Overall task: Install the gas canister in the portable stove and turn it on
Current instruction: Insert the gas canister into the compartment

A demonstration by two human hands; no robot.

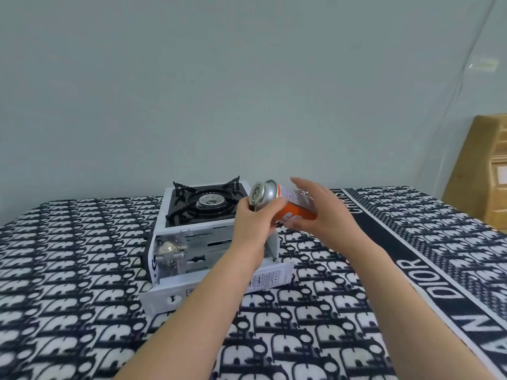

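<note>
A white portable stove (164, 215) with a black burner top stands on the patterned cloth. Its side canister compartment (197, 248) faces me, and the lid (263, 278) is folded down flat in front of it. The orange gas canister (297, 212) is held tilted in the air above the stove's right end, silver valve end toward me. My left hand (252, 220) grips the canister near the valve end. My right hand (326, 212) lies against the canister's body from the right, fingers stretched out past it.
A black-and-white patterned cloth (82, 270) covers the whole surface, with a dark lettered band (411, 270) running along its right side. A wooden cabinet (482, 171) stands at the far right behind the surface. A plain pale wall is behind.
</note>
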